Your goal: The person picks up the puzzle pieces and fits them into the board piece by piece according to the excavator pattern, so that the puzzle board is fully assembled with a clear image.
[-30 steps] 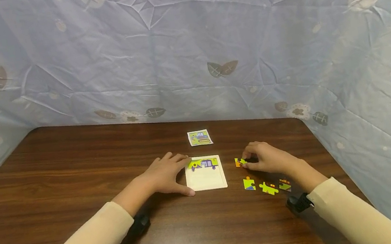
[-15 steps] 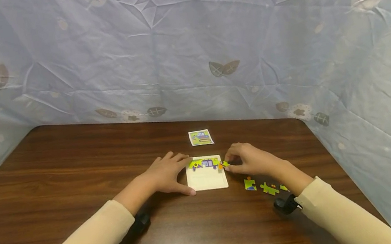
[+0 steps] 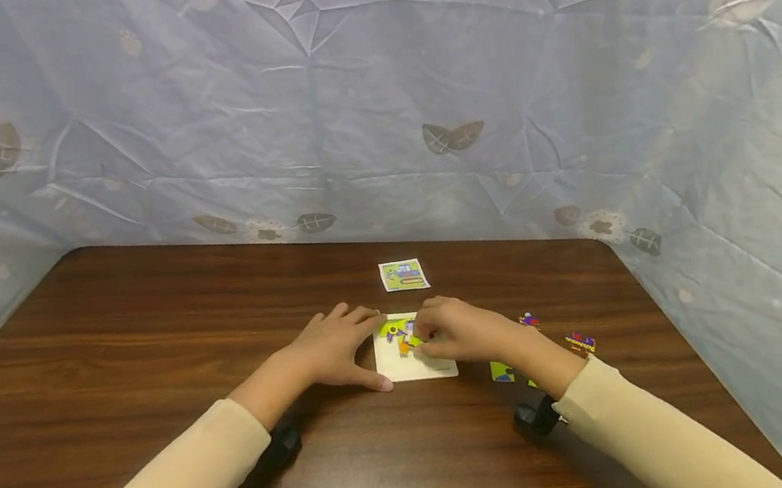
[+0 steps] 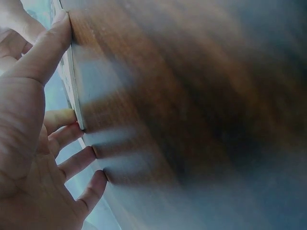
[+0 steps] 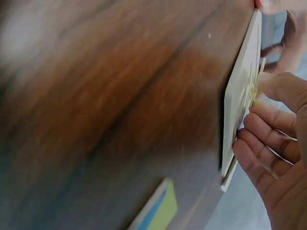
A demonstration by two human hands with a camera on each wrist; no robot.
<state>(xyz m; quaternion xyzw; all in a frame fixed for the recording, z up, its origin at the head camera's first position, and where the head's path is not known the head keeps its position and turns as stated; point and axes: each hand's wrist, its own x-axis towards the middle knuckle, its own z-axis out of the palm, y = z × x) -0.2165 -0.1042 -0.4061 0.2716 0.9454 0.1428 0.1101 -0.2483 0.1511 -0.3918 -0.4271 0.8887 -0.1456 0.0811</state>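
Note:
A white puzzle board (image 3: pixel 398 369) lies on the table, its upper part filled with green and purple puzzle pieces (image 3: pixel 392 328). My left hand (image 3: pixel 334 349) rests spread along the board's left side, thumb at the lower corner and fingertips at the upper one. Over the middle of the board, my right hand (image 3: pixel 469 336) pinches an orange and green puzzle piece (image 3: pixel 404 347) between thumb and fingers. That hand covers the board's upper right part. In the right wrist view the held piece (image 5: pixel 262 67) shows edge-on, tilted just above the board (image 5: pixel 240 96).
A small printed picture card (image 3: pixel 404 275) lies behind the board. Several loose pieces are to the right, among them a green and blue piece (image 3: pixel 502 371), a red and purple piece (image 3: pixel 529 319) and a striped piece (image 3: pixel 580 342). Patterned cloth (image 3: pixel 371 112) hangs behind the wooden table (image 3: pixel 181 309).
My right hand has picked up the orange and green puzzle piece from the table and carried it left over the board. My left hand has stayed at the board's edge.

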